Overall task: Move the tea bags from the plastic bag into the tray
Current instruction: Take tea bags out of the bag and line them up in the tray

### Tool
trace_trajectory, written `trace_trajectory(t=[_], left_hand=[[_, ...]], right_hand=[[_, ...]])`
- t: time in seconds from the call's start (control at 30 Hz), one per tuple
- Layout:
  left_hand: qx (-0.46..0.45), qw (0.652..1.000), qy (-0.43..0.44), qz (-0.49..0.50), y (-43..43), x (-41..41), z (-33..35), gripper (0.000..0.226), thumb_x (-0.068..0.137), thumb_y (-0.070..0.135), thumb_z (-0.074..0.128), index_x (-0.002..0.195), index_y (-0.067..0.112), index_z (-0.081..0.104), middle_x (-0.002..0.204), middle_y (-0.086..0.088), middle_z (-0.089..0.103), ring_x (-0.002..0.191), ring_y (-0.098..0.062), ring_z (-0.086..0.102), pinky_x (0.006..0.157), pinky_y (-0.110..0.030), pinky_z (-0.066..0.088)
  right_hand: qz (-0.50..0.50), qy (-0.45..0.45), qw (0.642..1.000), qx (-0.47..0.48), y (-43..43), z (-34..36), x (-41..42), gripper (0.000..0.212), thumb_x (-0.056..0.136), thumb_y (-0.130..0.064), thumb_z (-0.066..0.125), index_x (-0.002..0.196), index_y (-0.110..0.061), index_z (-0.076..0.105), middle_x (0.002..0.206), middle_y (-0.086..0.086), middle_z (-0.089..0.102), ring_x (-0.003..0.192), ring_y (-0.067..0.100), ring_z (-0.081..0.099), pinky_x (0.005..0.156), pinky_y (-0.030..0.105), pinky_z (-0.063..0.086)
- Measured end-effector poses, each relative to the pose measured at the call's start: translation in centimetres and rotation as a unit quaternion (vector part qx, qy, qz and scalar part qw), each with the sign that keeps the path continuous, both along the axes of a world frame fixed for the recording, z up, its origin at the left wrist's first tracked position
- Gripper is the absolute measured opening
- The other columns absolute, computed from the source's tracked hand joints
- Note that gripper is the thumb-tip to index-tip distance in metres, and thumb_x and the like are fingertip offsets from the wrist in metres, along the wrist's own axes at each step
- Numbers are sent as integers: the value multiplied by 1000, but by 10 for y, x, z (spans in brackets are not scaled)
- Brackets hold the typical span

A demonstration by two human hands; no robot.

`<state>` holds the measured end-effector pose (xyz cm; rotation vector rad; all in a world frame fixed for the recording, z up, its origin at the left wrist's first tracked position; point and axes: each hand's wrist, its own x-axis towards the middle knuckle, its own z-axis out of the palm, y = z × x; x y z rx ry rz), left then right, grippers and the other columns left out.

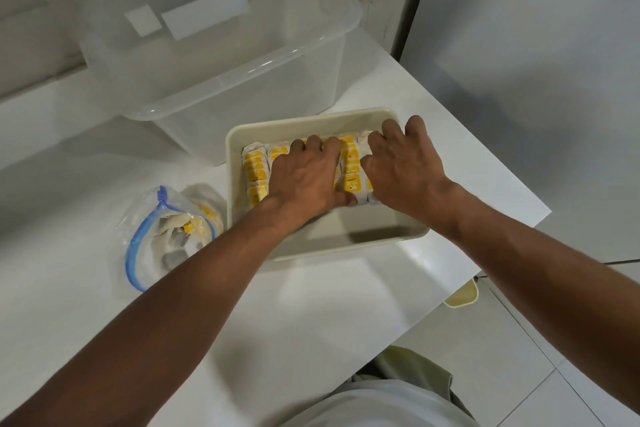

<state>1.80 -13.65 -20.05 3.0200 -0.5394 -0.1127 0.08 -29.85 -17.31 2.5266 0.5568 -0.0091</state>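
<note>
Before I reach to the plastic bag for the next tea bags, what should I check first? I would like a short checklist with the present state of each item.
1. Left hand free: not ok, it grips the tea bags in the tray.
2. Right hand free: not ok, it grips the same rows.
3. Room left in the tray: ok, the near strip of its floor is bare.
4. Plastic bag open: ok, its blue zip mouth gapes.
5. More tea bags inside it: ok, some yellow labels show through.
6. Tray fully on the table: ok.
</note>
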Motion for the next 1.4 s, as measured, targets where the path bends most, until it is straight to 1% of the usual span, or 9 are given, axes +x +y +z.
trace_trajectory(t=[0.2, 0.33, 0.6, 0.77, 0.9, 1.0, 1.1, 1.2, 1.4], left_hand=[[8, 1000, 5, 8, -4, 2, -4, 83, 63, 72, 73, 123, 21, 46, 123, -5, 56, 111, -30, 54, 74, -39, 45], [8, 1000, 9, 11, -2, 2, -3, 85, 63, 75, 71, 123, 21, 47, 122, -4, 58, 111, -29, 55, 72, -37, 43], [22, 1000, 10, 10, 0, 1, -7, 89, 66, 75, 70, 132, 21, 44, 127, -5, 57, 112, -30, 56, 79, -40, 47], [1, 999, 32, 24, 3, -3, 1, 86, 63, 79, 69, 124, 23, 48, 120, -2, 59, 109, -28, 57, 72, -36, 38], [-21, 999, 38, 33, 7, -9, 10, 77, 63, 78, 70, 115, 25, 49, 115, -1, 60, 106, -28, 59, 71, -35, 38], [-36, 998, 42, 38, 12, -13, 17, 67, 67, 73, 70, 110, 26, 50, 111, 0, 61, 103, -28, 60, 72, -36, 43], [-39, 998, 29, 43, 23, -19, 24, 59, 70, 66, 70, 110, 27, 52, 111, 1, 63, 102, -26, 62, 75, -34, 41], [-34, 998, 13, 54, 37, -26, 33, 54, 73, 63, 72, 112, 29, 55, 111, 3, 65, 105, -24, 62, 71, -30, 32], [-64, 993, 9, 100, 68, -42, 47, 47, 78, 61, 69, 112, 32, 54, 111, 7, 64, 102, -23, 62, 69, -31, 35]], right_hand=[[-14, 31, 999, 3, 5, -4, 2, 10, 88, -28, 55, 90, -27, 64, 85, -4, 50, 96, 22, 49, 86, 41, 28], [-11, 22, 1000, 15, 2, -1, 3, 10, 89, -29, 53, 88, -27, 63, 81, -5, 47, 91, 21, 47, 81, 40, 28], [8, 9, 1000, 20, 0, -9, 1, 13, 87, -35, 57, 89, -27, 67, 88, -4, 63, 90, 22, 52, 83, 41, 31], [18, 3, 999, 48, 1, -6, -1, 15, 85, -39, 58, 89, -28, 66, 87, -4, 62, 86, 22, 52, 77, 40, 30], [-1, -11, 995, 99, 11, 0, -3, 23, 81, -48, 61, 82, -26, 68, 81, -3, 64, 80, 23, 58, 69, 36, 26], [-13, 31, 983, 179, 18, 2, -5, 27, 89, -49, 54, 98, -27, 68, 99, -3, 64, 96, 23, 59, 71, 33, 37], [-27, 54, 966, 252, 24, 4, -5, 27, 92, -50, 51, 103, -31, 66, 104, -6, 63, 99, 19, 60, 64, 28, 38], [-23, 75, 955, 286, 32, 6, -6, 25, 92, -50, 51, 99, -31, 66, 102, -6, 64, 93, 20, 62, 64, 28, 39], [-43, 102, 928, 356, 58, 14, -8, 19, 86, -50, 58, 89, -33, 66, 96, -10, 67, 89, 17, 63, 72, 32, 45]])
